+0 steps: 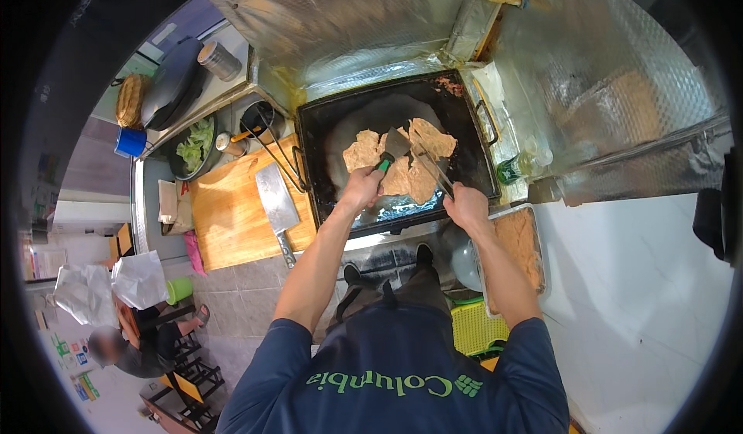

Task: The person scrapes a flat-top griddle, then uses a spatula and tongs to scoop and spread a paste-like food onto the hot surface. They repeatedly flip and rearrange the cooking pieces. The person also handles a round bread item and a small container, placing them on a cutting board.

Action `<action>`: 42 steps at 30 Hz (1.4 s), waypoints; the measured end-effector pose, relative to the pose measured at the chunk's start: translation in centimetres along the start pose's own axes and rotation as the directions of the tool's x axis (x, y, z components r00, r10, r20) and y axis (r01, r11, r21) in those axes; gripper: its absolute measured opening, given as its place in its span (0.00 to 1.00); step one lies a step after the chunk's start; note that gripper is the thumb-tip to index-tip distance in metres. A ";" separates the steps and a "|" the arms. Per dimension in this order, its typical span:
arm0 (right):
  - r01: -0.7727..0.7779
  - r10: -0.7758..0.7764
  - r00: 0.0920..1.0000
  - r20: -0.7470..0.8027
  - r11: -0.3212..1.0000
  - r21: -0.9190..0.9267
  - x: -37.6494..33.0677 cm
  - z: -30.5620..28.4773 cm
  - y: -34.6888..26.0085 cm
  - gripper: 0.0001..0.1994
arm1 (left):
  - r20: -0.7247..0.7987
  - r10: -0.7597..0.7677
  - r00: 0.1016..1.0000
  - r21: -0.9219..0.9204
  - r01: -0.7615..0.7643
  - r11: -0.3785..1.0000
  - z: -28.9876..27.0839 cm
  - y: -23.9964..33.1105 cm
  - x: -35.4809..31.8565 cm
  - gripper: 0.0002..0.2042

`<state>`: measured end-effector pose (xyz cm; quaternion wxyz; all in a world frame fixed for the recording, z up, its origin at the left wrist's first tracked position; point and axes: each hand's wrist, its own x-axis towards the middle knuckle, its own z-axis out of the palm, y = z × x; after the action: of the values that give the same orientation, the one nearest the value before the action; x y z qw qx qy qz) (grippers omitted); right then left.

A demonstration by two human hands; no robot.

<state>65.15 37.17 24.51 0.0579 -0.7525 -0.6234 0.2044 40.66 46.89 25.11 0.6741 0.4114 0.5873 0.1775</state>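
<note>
Left hand point(362, 186) was closed in a grip on the green handle of a spatula point(393, 146), blade laid on the flat meat pieces point(402, 159). Right hand point(467, 205) was pinched around metal tongs point(433, 169), tips touching the same pieces, all on the black griddle point(333, 124). A cleaver point(277, 202) lay on the wooden cutting board point(228, 217) to the left; a tray point(520, 240) was just beside the right wrist.

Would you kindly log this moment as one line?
left hand: grips green-handled metal spatula | right hand: grips metal tongs | thin tan flatbreads on black rectangular griddle
</note>
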 end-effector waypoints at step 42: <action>-0.107 0.117 0.990 -0.080 0.987 0.119 6.1 1.0 0.2 0.13 | -0.007 0.088 0.996 0.092 -0.087 0.992 2.0 2.0 3.0 0.16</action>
<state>65.75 42.84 22.07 0.1163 -0.7899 -0.5644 0.2098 43.72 49.53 24.65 0.6429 0.4663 0.5797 0.1821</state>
